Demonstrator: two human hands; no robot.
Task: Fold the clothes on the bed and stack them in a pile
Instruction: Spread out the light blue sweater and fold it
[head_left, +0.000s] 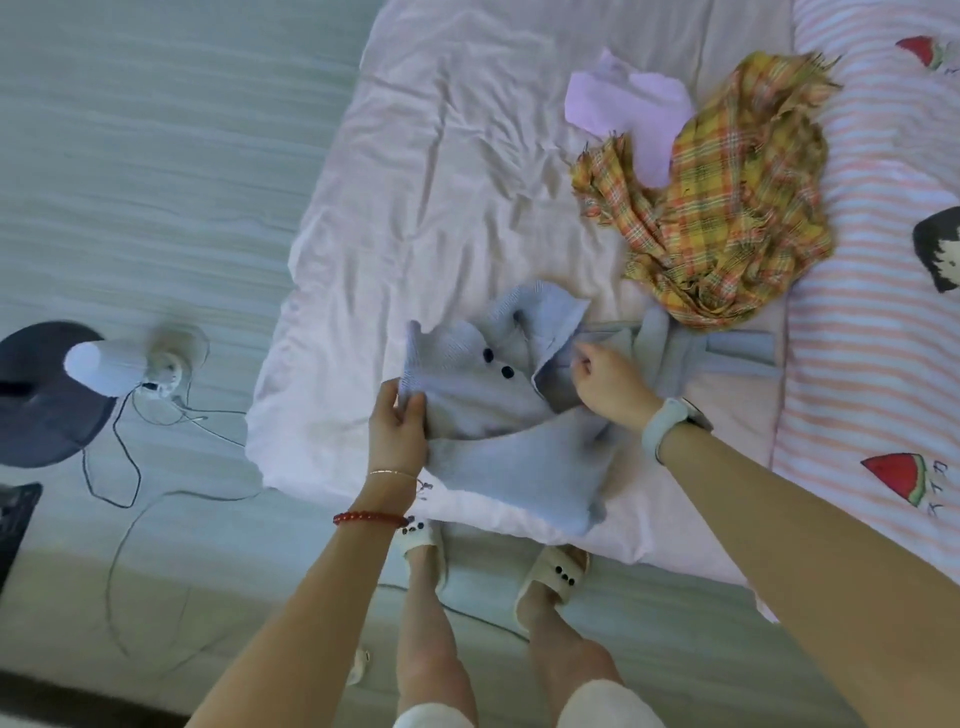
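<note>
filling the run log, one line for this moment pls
step: folding blue cardigan | left hand: grips edge | right hand: pinches collar | waiting: plaid scarf

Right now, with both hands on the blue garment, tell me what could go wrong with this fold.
1. The blue garment hangs over the bed edge; if the left hand lets go, it may slide to the floor.
2. Its belt lies partly under the plaid cloth, so pulling with the right hand could drag that cloth along.
3. The garment looks bunched near the buttons, so the fold may come out uneven.
</note>
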